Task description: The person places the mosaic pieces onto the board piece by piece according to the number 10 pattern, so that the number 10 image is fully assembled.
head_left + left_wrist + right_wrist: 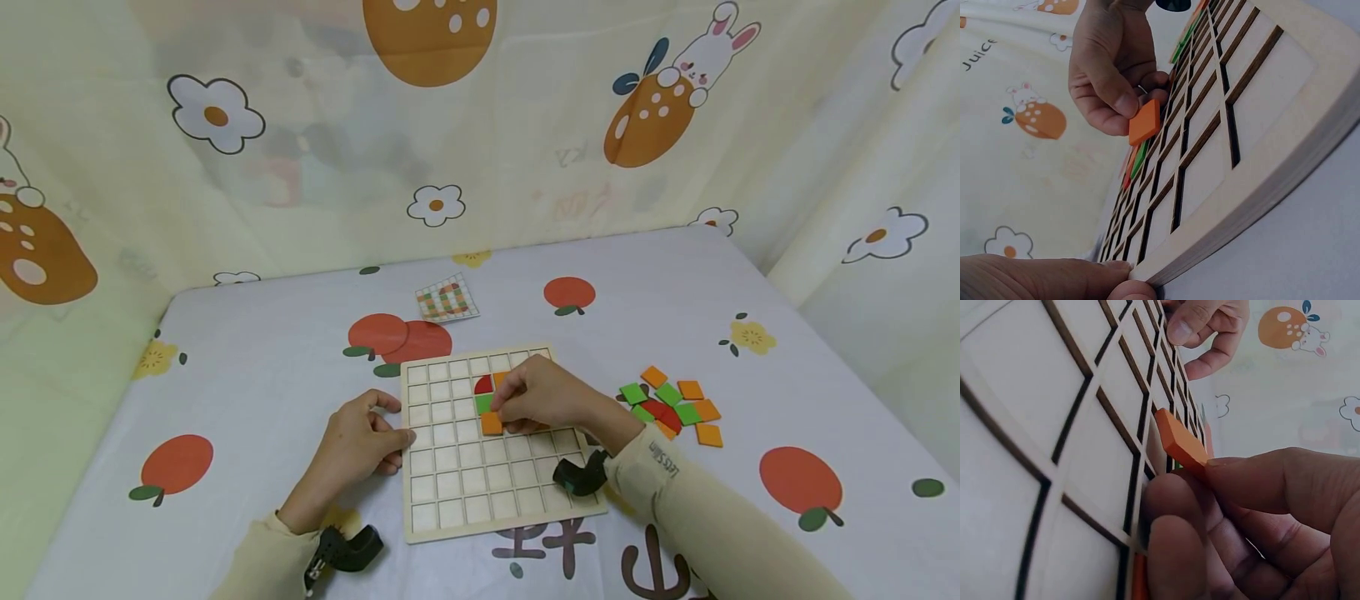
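Note:
A square wooden grid board (407,500) lies on the table before me. At its left edge my left hand (352,437) holds the rim, thumb on the frame and fingers bent beside it. My right hand (543,393) is over the middle of the board and pinches an orange square tile (1144,122) between thumb and finger. That tile is tilted, its lower edge close over the cells in the right wrist view. Beside the fingers sit a red curved piece (483,385), a green tile (484,404) and another orange tile (501,379); the hand hides part of the pattern.
Right of the board lies a loose pile of orange, green and red tiles (686,412). Behind the board is a small pattern card (447,298) with coloured squares. A printed cloth covers the table (262,400), and a printed curtain (315,192) hangs behind it.

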`<state>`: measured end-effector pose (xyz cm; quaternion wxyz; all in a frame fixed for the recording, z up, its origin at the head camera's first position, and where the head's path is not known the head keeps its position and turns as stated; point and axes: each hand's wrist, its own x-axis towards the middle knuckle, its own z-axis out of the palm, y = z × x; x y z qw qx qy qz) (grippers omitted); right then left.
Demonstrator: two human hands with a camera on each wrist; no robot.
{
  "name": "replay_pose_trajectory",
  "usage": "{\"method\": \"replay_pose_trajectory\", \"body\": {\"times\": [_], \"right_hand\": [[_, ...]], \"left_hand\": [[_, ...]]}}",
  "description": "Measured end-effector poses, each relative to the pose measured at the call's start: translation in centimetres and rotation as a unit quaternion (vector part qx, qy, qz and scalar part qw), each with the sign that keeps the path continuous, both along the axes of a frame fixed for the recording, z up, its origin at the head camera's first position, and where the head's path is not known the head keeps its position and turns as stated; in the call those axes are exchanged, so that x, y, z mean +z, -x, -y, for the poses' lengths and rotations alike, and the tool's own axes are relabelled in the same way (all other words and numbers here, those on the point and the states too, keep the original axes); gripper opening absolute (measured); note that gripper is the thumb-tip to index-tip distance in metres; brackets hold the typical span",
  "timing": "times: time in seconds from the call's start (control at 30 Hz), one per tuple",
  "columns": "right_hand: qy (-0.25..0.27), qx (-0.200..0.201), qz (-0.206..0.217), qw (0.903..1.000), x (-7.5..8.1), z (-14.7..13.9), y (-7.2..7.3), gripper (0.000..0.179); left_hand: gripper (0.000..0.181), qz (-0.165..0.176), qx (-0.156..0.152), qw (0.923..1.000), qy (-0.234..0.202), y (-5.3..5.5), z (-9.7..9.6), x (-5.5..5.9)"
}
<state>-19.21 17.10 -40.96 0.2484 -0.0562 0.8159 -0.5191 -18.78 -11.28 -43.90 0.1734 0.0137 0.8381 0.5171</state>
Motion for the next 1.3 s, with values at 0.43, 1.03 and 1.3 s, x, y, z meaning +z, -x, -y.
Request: {"method": "replay_pose_trajectory", "body": {"times": [0.43, 1.03, 1.3], "right_hand": [[0.008, 0.000, -0.007, 0.9999, -0.4, 0.2, -0.1, 0.006], [-0.031, -0.042, -0.091, 0.9945, 0.8, -3.0, -1.1, 0.013], [-0.113, -0.119, -0.101, 0.9812, 1.5, -9.6, -2.4, 0.020]], "left_hand": [[0.038, -0.002, 0.000, 1.0000, 0.001, 0.0, 0.0, 0.1], [0.038, -0.003, -0.002, 1.0000, 0.003, -0.1, -0.1, 0.1], [0.039, 0.003, -0.003, 0.9999, 0.009, 0.0, 0.0, 0.2]]}}
